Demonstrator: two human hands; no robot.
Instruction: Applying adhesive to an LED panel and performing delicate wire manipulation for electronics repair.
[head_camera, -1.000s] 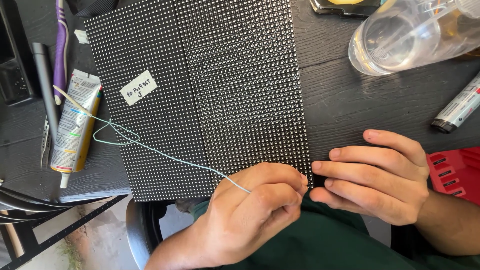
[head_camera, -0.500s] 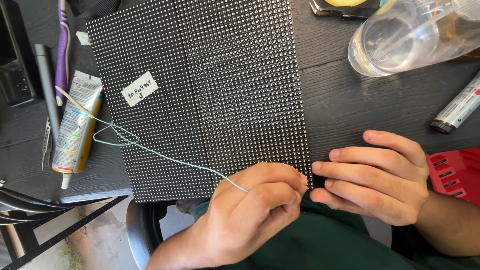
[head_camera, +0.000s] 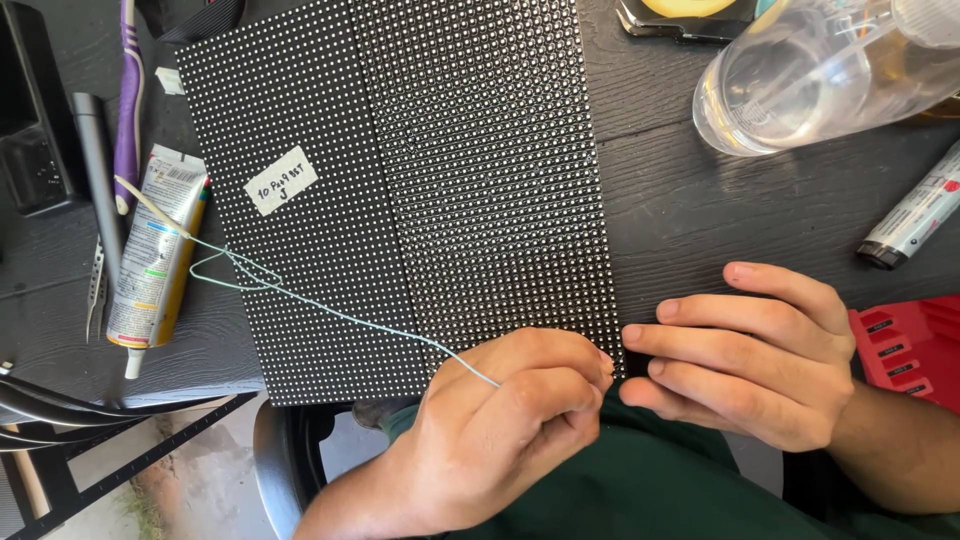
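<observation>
A black dotted LED panel (head_camera: 400, 190) lies flat on the dark table, with a small white paper label (head_camera: 281, 180) stuck on its left half. My left hand (head_camera: 505, 430) is curled at the panel's near edge, pinching a thin pale wire (head_camera: 320, 308) that trails left across the panel towards a tube. My right hand (head_camera: 760, 350) rests flat beside it, fingertips touching the panel's near right corner and holding nothing that I can see.
Left of the panel lie a white tube of paste (head_camera: 155, 250), tweezers (head_camera: 97, 290), a purple-handled toothbrush (head_camera: 128, 110) and a grey pen-like tool (head_camera: 92, 180). A clear plastic bottle (head_camera: 810, 70) lies at top right, a marker (head_camera: 915, 215) below it, a red tray (head_camera: 915, 350) at right.
The view has shifted slightly; both hands stay in the same place at the panel's near edge, and the wire has not visibly moved.
</observation>
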